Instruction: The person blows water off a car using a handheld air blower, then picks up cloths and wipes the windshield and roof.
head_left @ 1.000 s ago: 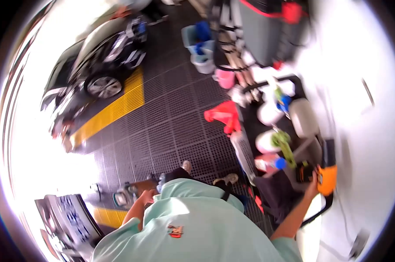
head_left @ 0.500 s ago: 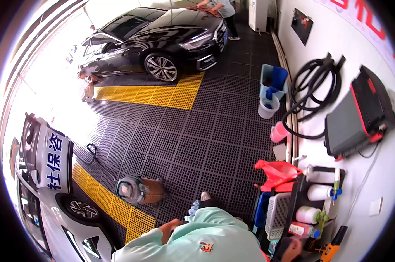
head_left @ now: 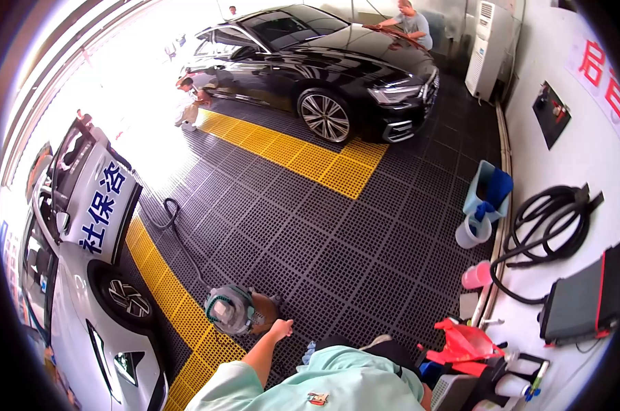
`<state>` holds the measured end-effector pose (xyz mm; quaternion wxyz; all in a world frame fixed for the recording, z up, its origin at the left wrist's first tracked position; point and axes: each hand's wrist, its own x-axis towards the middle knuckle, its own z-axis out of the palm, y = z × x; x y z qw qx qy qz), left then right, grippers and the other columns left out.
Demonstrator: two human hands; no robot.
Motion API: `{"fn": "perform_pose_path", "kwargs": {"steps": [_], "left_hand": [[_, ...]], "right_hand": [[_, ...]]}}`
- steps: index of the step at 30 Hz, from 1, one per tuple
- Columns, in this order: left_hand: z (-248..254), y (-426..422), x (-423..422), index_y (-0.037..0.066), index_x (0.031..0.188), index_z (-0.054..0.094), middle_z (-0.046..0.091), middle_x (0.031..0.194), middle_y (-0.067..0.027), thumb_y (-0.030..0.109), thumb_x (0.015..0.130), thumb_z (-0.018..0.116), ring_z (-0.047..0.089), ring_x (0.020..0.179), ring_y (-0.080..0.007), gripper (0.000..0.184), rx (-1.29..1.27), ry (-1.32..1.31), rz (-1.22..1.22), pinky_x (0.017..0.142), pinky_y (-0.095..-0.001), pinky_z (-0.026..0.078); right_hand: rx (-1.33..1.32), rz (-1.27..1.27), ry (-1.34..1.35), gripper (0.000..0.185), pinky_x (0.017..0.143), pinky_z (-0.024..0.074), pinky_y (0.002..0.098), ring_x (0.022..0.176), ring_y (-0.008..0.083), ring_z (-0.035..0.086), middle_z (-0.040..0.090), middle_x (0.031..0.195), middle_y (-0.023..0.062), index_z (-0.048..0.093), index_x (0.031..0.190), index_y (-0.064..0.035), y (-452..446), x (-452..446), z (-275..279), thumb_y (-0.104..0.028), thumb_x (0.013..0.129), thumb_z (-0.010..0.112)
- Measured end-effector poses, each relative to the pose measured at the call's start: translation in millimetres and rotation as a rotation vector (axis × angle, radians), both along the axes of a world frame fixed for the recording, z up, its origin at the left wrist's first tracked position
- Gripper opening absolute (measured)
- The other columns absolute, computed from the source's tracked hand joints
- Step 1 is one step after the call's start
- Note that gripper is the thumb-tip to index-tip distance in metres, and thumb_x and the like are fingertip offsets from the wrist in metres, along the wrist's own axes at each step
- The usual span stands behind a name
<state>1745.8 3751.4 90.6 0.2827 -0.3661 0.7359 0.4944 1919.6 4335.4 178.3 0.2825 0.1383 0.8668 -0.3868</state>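
Note:
My left hand [head_left: 280, 330] is stretched forward over the floor, its fingers curled in with nothing visible in them. Just beyond it, to the left, stands a canister vacuum cleaner [head_left: 233, 312] with a grey-green top and a brown body; the hand appears apart from it. A dark hose [head_left: 179, 240] runs from the vacuum toward the open door of the white car [head_left: 111, 329]. Light-blue cloth or gloves [head_left: 309, 352] hang at my waist. My right hand is out of sight; only a bit of that arm [head_left: 426, 397] shows beside my shirt.
A black car [head_left: 282, 68] stands ahead, with one person [head_left: 412, 27] at its hood and another crouching [head_left: 190, 103] by its side. Along the right wall are buckets [head_left: 474, 229], a coiled hose [head_left: 550, 226], a red bag [head_left: 464, 346] and a bottle cart [head_left: 512, 383].
My view has turned left, away from the bottle cart. My left arm has swung out forward, and my right hand, earlier beside the bottles, has gone out of sight.

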Motion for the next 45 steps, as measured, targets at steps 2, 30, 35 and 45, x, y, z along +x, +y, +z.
{"fn": "perform_pose_path", "kwargs": {"steps": [2, 30, 35, 45], "left_hand": [[-0.6, -3.3, -2.7, -0.002, 0.061, 0.062, 0.062, 0.058, -0.0096, 0.037, 0.093, 0.055, 0.059, 0.051, -0.0203, 0.05, 0.028, 0.003, 0.053, 0.057, -0.0349, 0.048], [214.0, 15.8, -559.1, 0.004, 0.134, 0.045, 0.061, 0.12, -0.0075, 0.057, 0.096, 0.041, 0.057, 0.111, -0.0201, 0.065, 0.854, 0.744, 0.514, 0.097, -0.0375, 0.044], [261.1, -72.0, -671.4, 0.002, 0.121, 0.054, 0.065, 0.106, -0.0098, 0.033, 0.095, 0.054, 0.061, 0.102, -0.0196, 0.041, 0.674, 1.073, 0.784, 0.093, -0.0327, 0.047], [228.3, -226.0, -914.0, 0.009, 0.11, 0.057, 0.062, 0.115, -0.0077, 0.042, 0.099, 0.04, 0.058, 0.107, -0.0225, 0.038, 0.892, 0.797, 0.82, 0.096, -0.0408, 0.044]], "right_hand": [[-0.043, 0.011, -0.042, 0.032, 0.091, 0.0451, 0.0339, 0.102, 0.0207, 0.056, 0.063, 0.113, 0.0109, 0.058, 0.12, 0.0023, 7.9, -39.2, 0.7, -0.017, 0.097, 0.046], [-0.604, 1.406, 0.35, 0.042, 0.074, 0.0495, 0.045, 0.084, 0.042, 0.063, 0.065, 0.089, 0.0237, 0.055, 0.123, -0.0054, -405.7, -941.9, 213.5, -0.038, 0.097, 0.048], [-0.51, 1.268, 0.472, 0.032, 0.069, 0.0515, 0.0443, 0.077, 0.0348, 0.066, 0.068, 0.084, 0.0153, 0.06, 0.119, -0.0191, -519.2, -1009.9, 211.0, -0.037, 0.095, 0.05], [-0.721, 0.768, 0.556, 0.013, 0.062, 0.046, 0.0308, 0.067, 0.0209, 0.061, 0.061, 0.074, 0.0115, 0.066, 0.092, 0.0012, -634.8, -1216.5, 237.0, -0.01, 0.086, 0.063]]}}
